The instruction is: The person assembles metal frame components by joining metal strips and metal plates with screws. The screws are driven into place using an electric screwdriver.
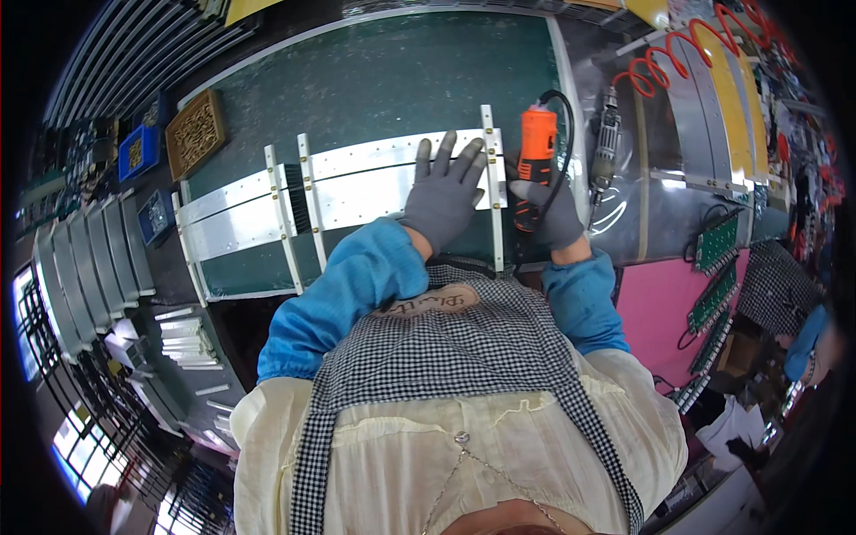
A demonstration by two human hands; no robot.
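My left hand, in a grey glove with the fingers spread, lies flat on a shiny metal panel near its right end. My right hand, also gloved, is wrapped round an orange power screwdriver with a black cord. The tool stands just right of a white drilled strip that crosses the panel's right end; its tip is hidden. Another white strip crosses the panel's left end. Further left lies a second metal panel with similar cross strips. Both panels rest on the green bench top.
A tan bin of small brass-coloured parts and blue bins stand at the left. On the right lie a metal air driver on a red coiled hose, a pink sheet and green circuit boards. Another person's blue sleeve shows far right.
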